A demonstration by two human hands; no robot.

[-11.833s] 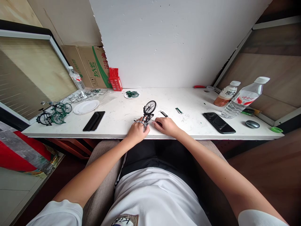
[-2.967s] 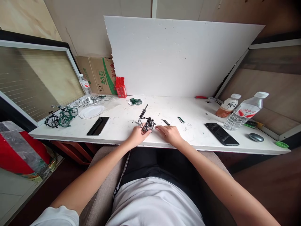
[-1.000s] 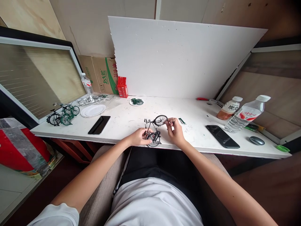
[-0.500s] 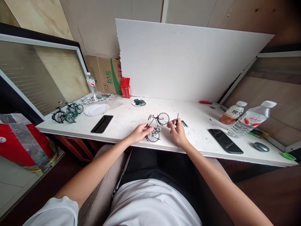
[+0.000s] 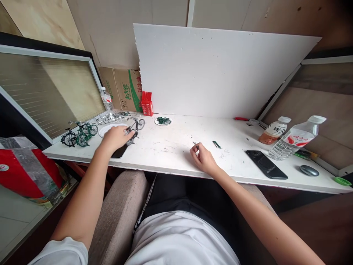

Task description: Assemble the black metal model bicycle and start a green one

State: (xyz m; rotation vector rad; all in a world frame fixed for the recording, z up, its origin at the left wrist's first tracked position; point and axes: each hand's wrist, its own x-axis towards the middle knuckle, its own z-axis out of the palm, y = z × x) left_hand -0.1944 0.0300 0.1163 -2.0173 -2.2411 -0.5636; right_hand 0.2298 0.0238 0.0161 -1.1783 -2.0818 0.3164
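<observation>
My left hand (image 5: 117, 138) grips a small dark model bicycle (image 5: 134, 129), held in the air above the white plates (image 5: 104, 130) and the left phone (image 5: 119, 152). Near the table's front edge, my right hand (image 5: 203, 157) is closed on a thin dark tool (image 5: 195, 144). Just right of that hand lies a small green part (image 5: 217, 144). Dark and green model bicycles (image 5: 79, 134) stand at the table's left end. A small plate with green parts (image 5: 163, 120) is further back.
At the right are a brown drink bottle (image 5: 274, 130), a water bottle (image 5: 296, 138), a phone (image 5: 266, 164) and a mouse (image 5: 309, 170). A red box (image 5: 147, 103), carton (image 5: 121, 88) and another bottle (image 5: 106, 100) stand at the back left.
My left hand has carried the model bicycle left, away from the table's middle. My right hand has shifted slightly left and down, with the thin tool now pointing left.
</observation>
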